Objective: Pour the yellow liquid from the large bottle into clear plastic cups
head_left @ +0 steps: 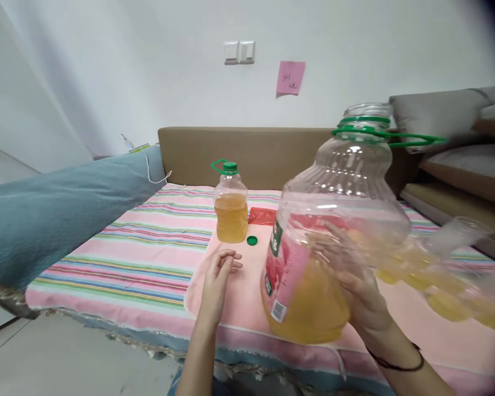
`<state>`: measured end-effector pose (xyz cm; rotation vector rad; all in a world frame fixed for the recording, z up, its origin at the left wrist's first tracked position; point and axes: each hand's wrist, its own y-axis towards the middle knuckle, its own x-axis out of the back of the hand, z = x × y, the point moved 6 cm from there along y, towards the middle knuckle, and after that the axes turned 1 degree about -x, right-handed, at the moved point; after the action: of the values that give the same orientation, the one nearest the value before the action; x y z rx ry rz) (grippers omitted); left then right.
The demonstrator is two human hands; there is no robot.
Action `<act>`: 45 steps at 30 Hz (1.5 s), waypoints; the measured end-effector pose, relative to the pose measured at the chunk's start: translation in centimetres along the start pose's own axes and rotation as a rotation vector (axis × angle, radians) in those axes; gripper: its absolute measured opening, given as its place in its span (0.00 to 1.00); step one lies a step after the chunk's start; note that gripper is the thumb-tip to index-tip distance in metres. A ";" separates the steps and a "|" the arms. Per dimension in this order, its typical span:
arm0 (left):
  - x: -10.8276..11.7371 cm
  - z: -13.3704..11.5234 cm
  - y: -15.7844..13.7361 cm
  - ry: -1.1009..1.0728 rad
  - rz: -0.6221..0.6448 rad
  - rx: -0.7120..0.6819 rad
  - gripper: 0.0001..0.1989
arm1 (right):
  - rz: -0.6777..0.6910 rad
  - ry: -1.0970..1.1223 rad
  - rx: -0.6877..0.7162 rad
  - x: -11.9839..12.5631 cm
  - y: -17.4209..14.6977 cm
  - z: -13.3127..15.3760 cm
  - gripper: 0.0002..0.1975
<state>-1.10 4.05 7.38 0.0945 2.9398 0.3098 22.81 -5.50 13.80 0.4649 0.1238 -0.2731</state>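
A big clear plastic juice bottle [313,286] with a pink label is held up close to me, slightly tilted. Its mouth has no cap, a green ring handle circles the neck, and yellow liquid fills the lower part. My right hand [365,297] grips it from the right side, its fingers partly seen through the plastic. My left hand [220,269] is empty above the pink mat [241,300], fingers apart and slightly curled. Just beyond it lies a green cap [252,240]. A second, capped bottle [231,217] of amber liquid stands upright behind.
Several clear cups [454,302] with yellow liquid stand at the right, blurred. A red packet [262,216] lies behind the cap. The striped cover [148,242] spreads over the seat, with a blue armrest [74,192] left and cushions [457,121] right.
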 end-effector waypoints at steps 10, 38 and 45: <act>-13.4 0.6 -8.1 -0.242 0.830 0.184 0.26 | -0.081 -0.017 -0.277 12.4 -11.3 1.6 0.36; -22.2 3.8 -16.9 -0.242 0.909 0.645 0.59 | -0.165 -0.228 -0.695 20.2 -21.0 1.4 0.33; -22.4 4.0 -17.7 -0.303 0.868 0.677 0.41 | -0.186 -0.248 -0.840 19.7 -21.3 2.2 0.29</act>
<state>20.85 -14.24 3.69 1.3609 2.3917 -0.5586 35.69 -29.37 3.14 -0.4166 0.0306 -0.4277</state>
